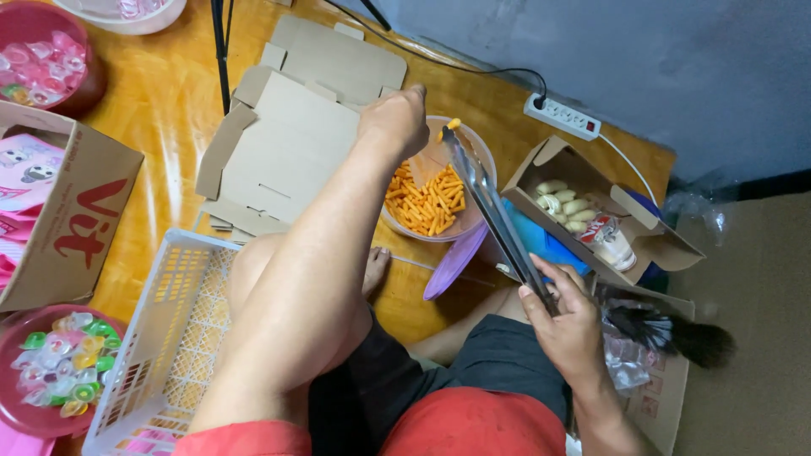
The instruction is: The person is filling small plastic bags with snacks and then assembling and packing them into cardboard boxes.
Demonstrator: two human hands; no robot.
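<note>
Red shorts sit closest, the right hand (568, 325) squeezes metal tongs (494, 211) shut on 1 orange snack stick (453, 124) above the clear bowl (477, 156), maybe mid-lift, while the left hand (394, 122), fingers curled together, holds its rim

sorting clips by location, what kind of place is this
Likely a home floor used for packing snacks: flattened cardboard boxes on the wooden floor, a bowl of orange snack sticks, and tongs in the right hand.
</note>
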